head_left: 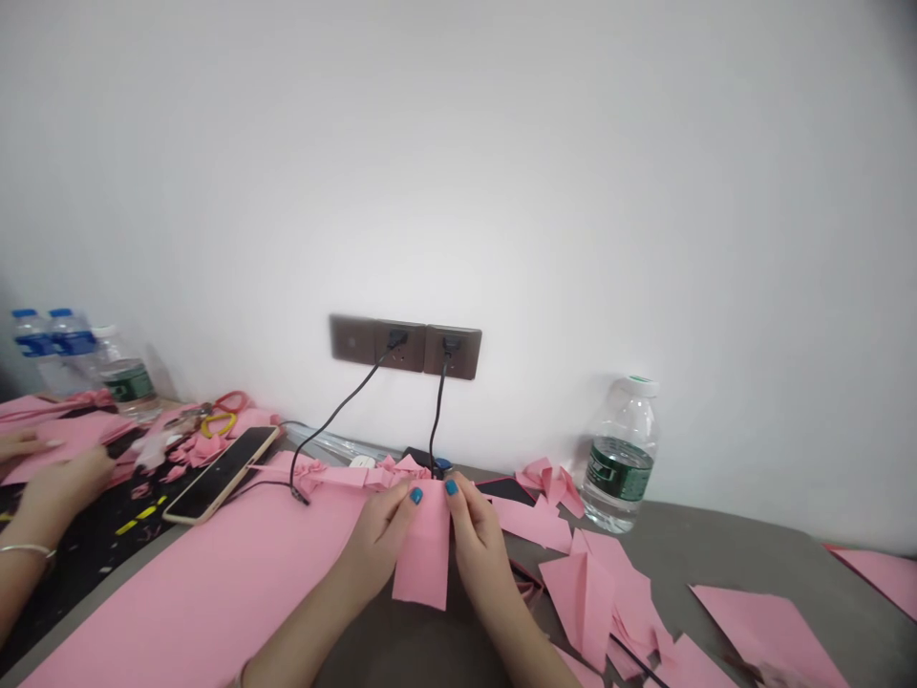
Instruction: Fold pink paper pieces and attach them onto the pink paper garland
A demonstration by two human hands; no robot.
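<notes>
Both hands (430,535) pinch creased pink rectangular paper strip (422,564) at top; uneven pull could tear it.

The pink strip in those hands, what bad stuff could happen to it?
The pink strip might tear or crease wrongly, since the left hand and right hand both pinch its top edge. It could also get mixed up with the loose pink scraps nearby. If the water bottle tipped over, water might reach the paper.
</notes>
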